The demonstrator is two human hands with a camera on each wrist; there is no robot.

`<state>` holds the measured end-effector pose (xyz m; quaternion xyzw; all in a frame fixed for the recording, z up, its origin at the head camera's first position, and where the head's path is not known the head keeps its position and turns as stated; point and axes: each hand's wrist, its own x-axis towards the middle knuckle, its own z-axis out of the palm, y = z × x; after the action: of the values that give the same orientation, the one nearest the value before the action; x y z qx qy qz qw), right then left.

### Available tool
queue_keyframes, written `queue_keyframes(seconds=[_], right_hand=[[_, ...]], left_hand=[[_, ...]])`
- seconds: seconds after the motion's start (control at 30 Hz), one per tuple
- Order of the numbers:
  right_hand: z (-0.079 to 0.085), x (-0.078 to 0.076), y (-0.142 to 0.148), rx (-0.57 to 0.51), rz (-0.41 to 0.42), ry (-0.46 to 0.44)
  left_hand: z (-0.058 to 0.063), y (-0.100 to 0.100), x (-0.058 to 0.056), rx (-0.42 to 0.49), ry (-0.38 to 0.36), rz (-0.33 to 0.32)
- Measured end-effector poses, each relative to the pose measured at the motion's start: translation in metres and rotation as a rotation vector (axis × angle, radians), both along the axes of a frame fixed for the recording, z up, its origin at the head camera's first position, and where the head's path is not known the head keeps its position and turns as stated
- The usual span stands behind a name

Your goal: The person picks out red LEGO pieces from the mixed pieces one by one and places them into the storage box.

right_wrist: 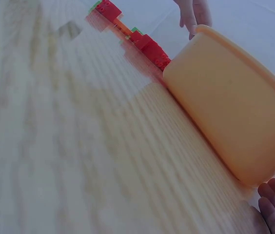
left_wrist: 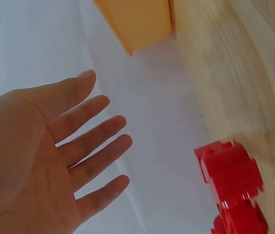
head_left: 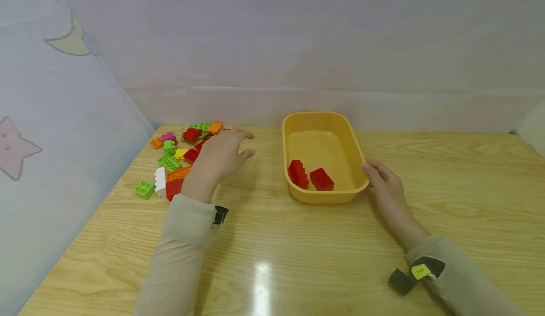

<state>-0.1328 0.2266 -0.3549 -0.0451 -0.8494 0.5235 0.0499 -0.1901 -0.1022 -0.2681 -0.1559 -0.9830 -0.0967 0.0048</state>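
Observation:
My left hand (head_left: 221, 155) hovers beside a pile of toy building blocks, holding nothing; its fingers look spread and slightly bent in the left wrist view. Below it, red blocks (left_wrist: 232, 180) show near the table. A yellow plastic bin (head_left: 325, 197) stands to the right of that hand. Inside the bin are two red blocks, one tilted against the left wall (head_left: 298, 174) and one lying near the front (head_left: 322, 179). My right hand (head_left: 386, 190) grips the bin's right rim near the front corner, with its fingers against the outer side.
The pile on the left of the wooden table (head_left: 272, 240) holds several blocks, among them a green block (head_left: 145, 189), a white block (head_left: 160, 181) and an orange block (head_left: 215, 127). A pale cloth (head_left: 298, 46) hangs behind the table and along its left side.

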Motion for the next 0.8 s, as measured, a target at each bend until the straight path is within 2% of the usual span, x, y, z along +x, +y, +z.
queue_keyframes(seconds=[0.4,0.63,0.8], right_hand=[[0.002,0.0,-0.002,-0.01,0.019,-0.002],[0.003,0.001,-0.001,-0.002,0.02,-0.012],[0.001,0.001,-0.001,0.009,0.016,-0.005]], left_hand=[[-0.006,-0.042,-0.014,0.092,-0.084,0.097],[-0.016,-0.05,-0.02,0.06,-0.167,0.106],[-0.019,-0.05,-0.017,0.019,-0.189,0.119]])
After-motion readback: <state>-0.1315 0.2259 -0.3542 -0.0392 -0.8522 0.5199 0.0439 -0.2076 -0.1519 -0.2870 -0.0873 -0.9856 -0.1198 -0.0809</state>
